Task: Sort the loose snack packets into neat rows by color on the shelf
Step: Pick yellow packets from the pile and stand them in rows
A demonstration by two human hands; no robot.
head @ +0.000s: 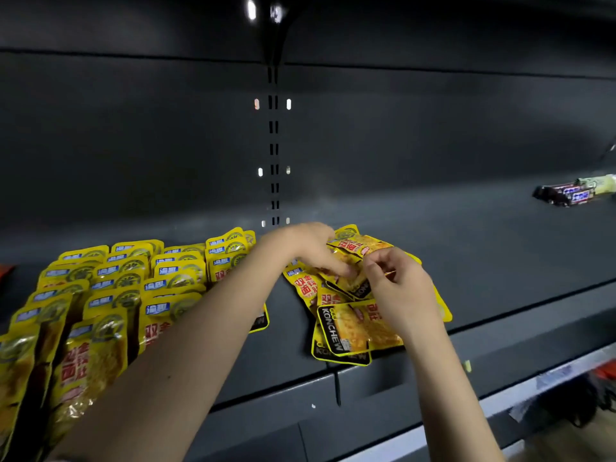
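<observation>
On the dark grey metal shelf (450, 261), yellow foil snack packets with red and blue print lie in two groups. To the left, the sorted yellow packets (133, 281) stand in several overlapping rows that run from the back of the shelf toward its front edge, each packet partly covering the one behind it. Near the middle, a loose heap of the same yellow packets (346, 328) lies jumbled, some turned sideways so that a black band with white lettering shows. Both hands are over this heap. The left hand (306, 248) reaches in from the left, its fingers curled down onto the top packets of the heap and pinching one. The right hand (400, 281) has its thumb and fingers closed on the edge of a packet in the same heap, just beside the left fingertips. Well apart, at the far right of the shelf, lie a few dark wrapped candy bars (566, 194) beside a pale green packet (600, 183).
</observation>
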